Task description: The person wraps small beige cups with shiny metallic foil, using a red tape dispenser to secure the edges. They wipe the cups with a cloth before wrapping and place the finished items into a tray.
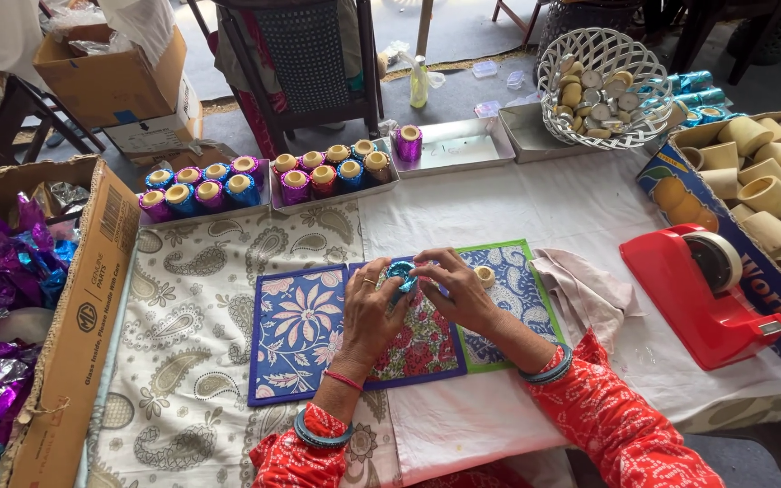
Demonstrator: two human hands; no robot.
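From the head view, your left hand (368,303) and right hand (458,289) both pinch a small cup wrapped in blue foil (400,274), fingers closed narrowly around it from either side. It sits between your fingertips above the floral mats (296,330); a bare cup (485,276) lies just beyond your right fingers, and the red tape dispenser (702,289) stands well apart to their right.

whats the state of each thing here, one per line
left hand: on the blue foil cup
right hand: on the same cup
blue foil cup: held between both hands, being wrapped
small bare cup: unwrapped, on the mat
tape dispenser: loaded, untouched
white basket: filled
wrapped cups: lined up in trays
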